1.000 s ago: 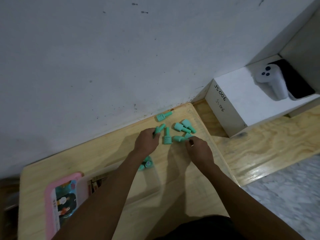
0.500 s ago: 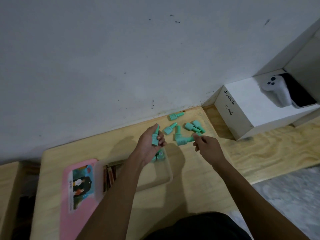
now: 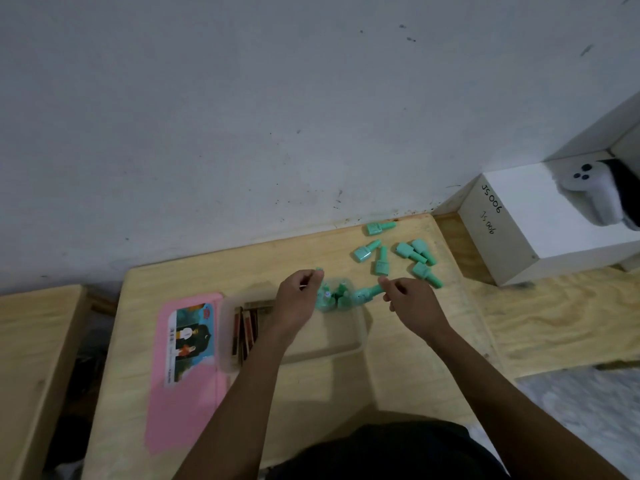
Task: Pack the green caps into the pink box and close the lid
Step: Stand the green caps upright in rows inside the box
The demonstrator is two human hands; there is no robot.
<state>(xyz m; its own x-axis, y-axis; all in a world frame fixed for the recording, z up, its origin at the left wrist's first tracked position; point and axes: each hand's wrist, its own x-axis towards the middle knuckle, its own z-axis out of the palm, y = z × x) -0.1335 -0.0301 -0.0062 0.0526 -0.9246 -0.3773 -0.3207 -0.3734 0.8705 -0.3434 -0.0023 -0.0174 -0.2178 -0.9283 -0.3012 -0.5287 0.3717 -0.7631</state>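
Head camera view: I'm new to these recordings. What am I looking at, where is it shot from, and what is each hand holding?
There is no machine here. A person wears a wide-angle camera on the head, so you look down along both bare arms at a wooden table.

An open box lies there: a clear tray with its pink lid folded out to the left. Some green caps already sit in the tray's far end, and six loose caps lie on the table beyond it.

The left hand pinches one cap at its fingertips above the tray. The right hand holds another cap at the tray's edge.
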